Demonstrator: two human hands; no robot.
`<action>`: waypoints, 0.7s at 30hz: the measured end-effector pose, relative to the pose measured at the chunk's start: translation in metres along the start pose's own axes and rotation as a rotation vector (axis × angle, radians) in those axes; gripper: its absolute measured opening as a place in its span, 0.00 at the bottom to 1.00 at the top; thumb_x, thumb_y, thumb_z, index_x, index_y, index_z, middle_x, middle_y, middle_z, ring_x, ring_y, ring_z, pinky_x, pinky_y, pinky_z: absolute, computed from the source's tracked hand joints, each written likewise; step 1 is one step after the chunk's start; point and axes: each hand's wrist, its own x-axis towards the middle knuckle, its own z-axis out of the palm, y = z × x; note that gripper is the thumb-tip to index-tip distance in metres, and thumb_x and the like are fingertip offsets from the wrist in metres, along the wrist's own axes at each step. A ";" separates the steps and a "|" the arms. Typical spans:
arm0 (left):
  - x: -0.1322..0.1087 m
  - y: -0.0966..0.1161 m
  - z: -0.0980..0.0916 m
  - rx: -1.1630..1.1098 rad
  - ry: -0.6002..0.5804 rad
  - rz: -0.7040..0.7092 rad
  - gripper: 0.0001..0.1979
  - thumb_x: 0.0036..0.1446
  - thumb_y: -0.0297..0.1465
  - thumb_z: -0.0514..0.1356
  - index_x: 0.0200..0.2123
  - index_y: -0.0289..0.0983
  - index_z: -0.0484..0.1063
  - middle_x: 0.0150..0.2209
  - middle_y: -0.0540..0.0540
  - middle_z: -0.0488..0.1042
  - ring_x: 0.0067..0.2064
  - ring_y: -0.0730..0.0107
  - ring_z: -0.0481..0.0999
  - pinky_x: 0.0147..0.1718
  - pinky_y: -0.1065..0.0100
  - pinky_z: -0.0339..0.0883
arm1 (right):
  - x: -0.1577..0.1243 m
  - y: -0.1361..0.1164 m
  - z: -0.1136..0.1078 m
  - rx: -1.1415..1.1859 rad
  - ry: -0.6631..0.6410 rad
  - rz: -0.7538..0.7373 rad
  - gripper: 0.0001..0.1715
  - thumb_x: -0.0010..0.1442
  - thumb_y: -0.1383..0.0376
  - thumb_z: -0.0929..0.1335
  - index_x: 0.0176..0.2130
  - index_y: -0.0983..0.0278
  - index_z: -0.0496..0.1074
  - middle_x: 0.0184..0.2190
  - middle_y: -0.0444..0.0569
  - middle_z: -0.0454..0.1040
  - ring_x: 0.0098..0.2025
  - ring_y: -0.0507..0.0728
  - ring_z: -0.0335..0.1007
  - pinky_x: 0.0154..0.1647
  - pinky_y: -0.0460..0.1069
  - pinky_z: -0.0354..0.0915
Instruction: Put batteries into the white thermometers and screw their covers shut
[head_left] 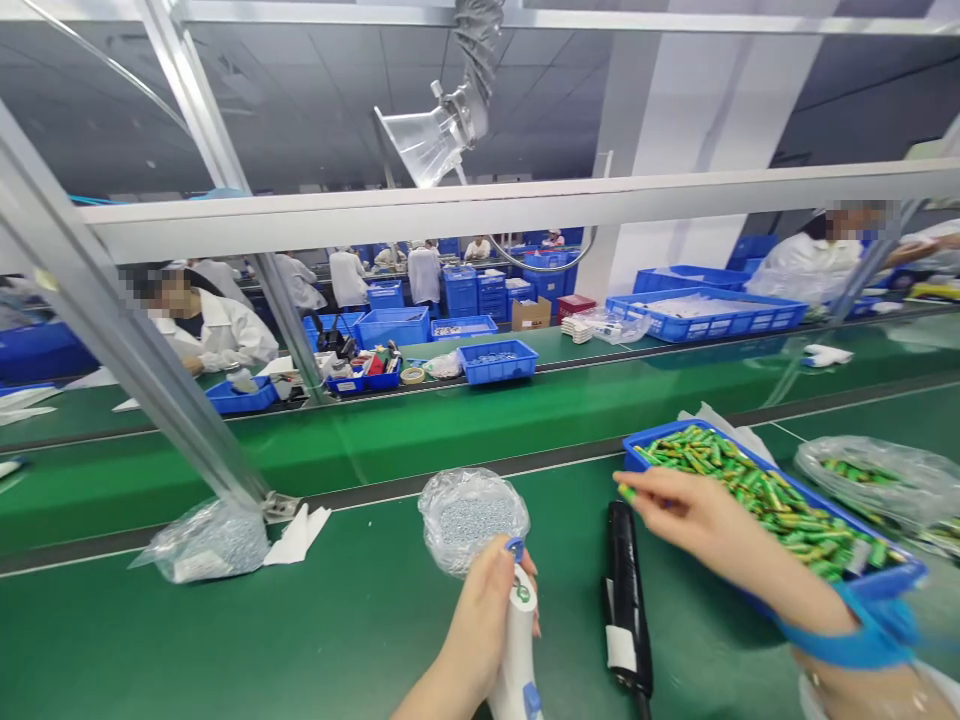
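Observation:
My left hand [480,610] is wrapped round a white handheld device [517,635] with blue parts, standing tilted near the front of the bench. Between the fingertips of my right hand [690,510] is a small green battery [627,492], pinched at the near-left side of a blue bin [637,440]. Many green and yellow batteries [739,480] fill that bin. Under my right hand's reach lies a black electric screwdriver [628,600] with a white patch. Just beyond my left hand sits an open clear bag of small grey screws [476,520]. A blue band circles my right wrist.
To the left lie a closed bag of small grey parts [214,545] and white paper [298,535]. More batteries are in a clear bag [874,475] at right. A metal post [195,420] rises at left. Beyond the green conveyor [420,420], other people work among blue bins.

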 end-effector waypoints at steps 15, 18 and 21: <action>0.011 -0.022 -0.011 0.070 -0.110 0.109 0.27 0.52 0.56 0.53 0.28 0.35 0.63 0.18 0.54 0.62 0.17 0.78 0.63 0.16 0.76 0.58 | -0.027 -0.121 0.049 0.546 -0.118 -0.444 0.11 0.59 0.70 0.65 0.39 0.57 0.74 0.28 0.45 0.72 0.27 0.51 0.70 0.27 0.43 0.69; 0.013 -0.024 -0.012 0.061 -0.131 0.135 0.28 0.51 0.58 0.53 0.29 0.36 0.63 0.18 0.54 0.61 0.17 0.79 0.61 0.16 0.77 0.57 | -0.031 -0.110 0.056 0.607 -0.054 -0.397 0.15 0.60 0.66 0.64 0.47 0.53 0.71 0.34 0.48 0.72 0.32 0.53 0.71 0.29 0.43 0.69; 0.012 -0.023 -0.012 0.064 -0.157 0.153 0.31 0.46 0.62 0.52 0.30 0.36 0.62 0.18 0.54 0.60 0.16 0.80 0.59 0.15 0.77 0.55 | -0.039 -0.099 0.074 0.846 0.001 -0.141 0.16 0.60 0.58 0.65 0.49 0.54 0.69 0.44 0.51 0.71 0.45 0.58 0.69 0.40 0.47 0.70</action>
